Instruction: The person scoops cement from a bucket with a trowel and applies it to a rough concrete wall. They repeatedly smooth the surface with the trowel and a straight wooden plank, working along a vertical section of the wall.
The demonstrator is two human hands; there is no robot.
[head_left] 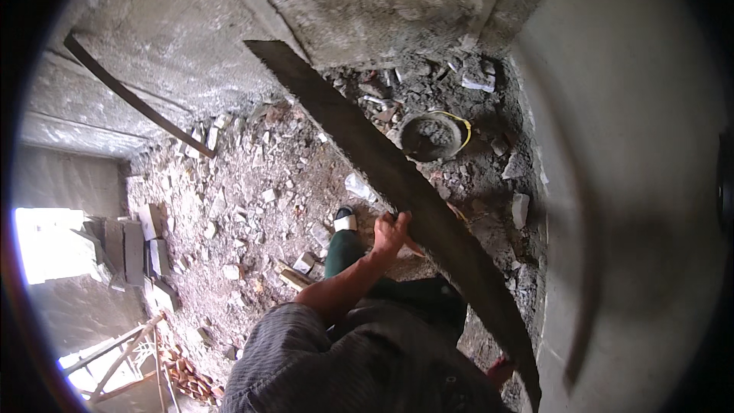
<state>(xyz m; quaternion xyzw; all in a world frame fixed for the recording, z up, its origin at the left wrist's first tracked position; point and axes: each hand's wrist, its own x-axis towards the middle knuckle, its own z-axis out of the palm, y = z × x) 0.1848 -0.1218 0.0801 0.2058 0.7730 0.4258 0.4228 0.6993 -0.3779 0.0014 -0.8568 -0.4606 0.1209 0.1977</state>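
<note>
A long, dark, mortar-stained plank slants across the view from the far wall side to the lower right. My left hand is closed around its near edge, about the middle of its length. Low on the right, my right hand grips the same plank close to its near end, and the board partly hides its fingers. Beyond the plank, a round bucket with a yellow handle holds grey mortar.
Rubble covers the floor. A rough plastered wall rises ahead; a smooth grey wall stands close on the right. Against the left wall leans a thin dark strip. Stacked blocks and wooden poles are at left.
</note>
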